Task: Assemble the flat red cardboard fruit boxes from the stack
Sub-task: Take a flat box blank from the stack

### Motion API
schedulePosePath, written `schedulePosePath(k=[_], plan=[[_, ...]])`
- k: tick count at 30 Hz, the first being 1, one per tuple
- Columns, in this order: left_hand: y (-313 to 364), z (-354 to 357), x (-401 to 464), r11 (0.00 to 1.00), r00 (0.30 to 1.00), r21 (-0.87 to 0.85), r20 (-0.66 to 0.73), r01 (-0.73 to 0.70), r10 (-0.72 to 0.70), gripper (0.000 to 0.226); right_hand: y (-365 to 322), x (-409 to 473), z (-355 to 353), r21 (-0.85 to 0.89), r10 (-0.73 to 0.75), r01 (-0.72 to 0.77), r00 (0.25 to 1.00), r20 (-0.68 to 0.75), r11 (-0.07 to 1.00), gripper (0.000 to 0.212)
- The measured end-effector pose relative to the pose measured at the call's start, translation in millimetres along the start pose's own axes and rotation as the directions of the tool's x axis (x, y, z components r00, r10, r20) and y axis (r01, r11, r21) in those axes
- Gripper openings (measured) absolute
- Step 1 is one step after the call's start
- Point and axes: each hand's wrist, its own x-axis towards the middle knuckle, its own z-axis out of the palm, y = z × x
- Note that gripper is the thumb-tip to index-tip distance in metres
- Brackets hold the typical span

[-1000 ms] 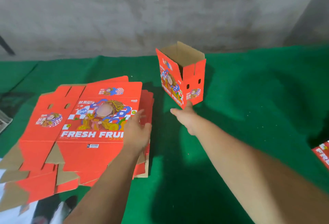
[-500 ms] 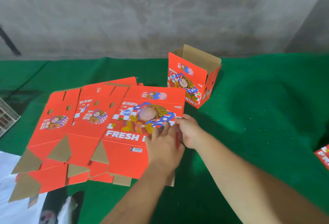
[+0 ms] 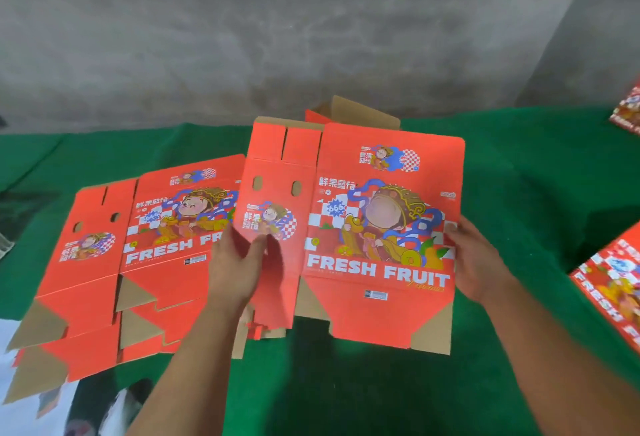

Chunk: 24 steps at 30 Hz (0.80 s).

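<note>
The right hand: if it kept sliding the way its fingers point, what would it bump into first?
The right hand points left, already gripping the flat box by its right edge. Going on, it would probably just slide across that printed panel; depth is unclear.

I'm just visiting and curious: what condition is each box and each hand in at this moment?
Held box: still flat, lifted off the stack, gripped at both side edges.
Stack of boxes: flat, lying on the green cloth.
Box behind: folded up, top open.
Left hand: gripping the held box's left panel.
Right hand: gripping its right edge.
</note>
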Motion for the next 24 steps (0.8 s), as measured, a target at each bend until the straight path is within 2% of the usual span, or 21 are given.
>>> schedulePosePath(k=[4,10,12,14,15,16,18,20,21,23,24], plan=[[23,13,-23,1.000,0.995,-0.004,0.100,-0.007,0.008,0.075,-8,1,-9,-0.155,-0.031,-0.005,0.973,-0.227,0.988,0.020],[34,31,-42,0.995,0.979,-0.092,0.202,0.047,-0.028,0.086,-19,-11,-18,-0.419,-0.019,-0.109,0.957,-0.290,0.902,0.038],[32,39,-47,0.980,0.970,-0.179,0.240,0.092,-0.047,0.070,-21,-15,-18,-0.471,0.047,-0.175,0.962,-0.271,0.865,0.047],[27,47,-49,0.941,0.934,-0.282,0.349,0.187,-0.081,0.043,-20,-18,-17,-0.558,0.101,-0.244,0.957,-0.273,0.793,0.071],[27,49,-51,0.922,0.913,-0.316,0.399,0.223,-0.084,0.033,-19,-20,-17,-0.585,0.120,-0.271,0.951,-0.284,0.764,0.074],[29,50,-54,0.910,0.899,-0.336,0.431,0.242,-0.080,0.031,-17,-21,-19,-0.590,0.138,-0.281,0.951,-0.276,0.757,0.066],[29,51,-59,0.888,0.864,-0.356,0.497,0.291,-0.084,0.043,-17,-29,-21,-0.506,0.240,-0.326,0.943,-0.229,0.799,0.042],[30,47,-63,0.855,0.836,-0.365,0.533,0.368,-0.133,0.057,-19,-41,-24,-0.350,0.348,-0.374,0.927,-0.138,0.859,0.034],[30,45,-64,0.840,0.823,-0.368,0.547,0.398,-0.151,0.061,-21,-46,-27,-0.258,0.350,-0.359,0.933,-0.084,0.897,0.032],[29,40,-66,0.803,0.792,-0.381,0.586,0.458,-0.173,0.065,-22,-52,-36,0.046,0.231,-0.230,0.973,-0.008,0.972,0.025],[29,38,-68,0.771,0.772,-0.400,0.610,0.496,-0.180,0.066,-21,-54,-39,0.199,0.164,-0.162,0.986,0.009,0.966,0.025]])
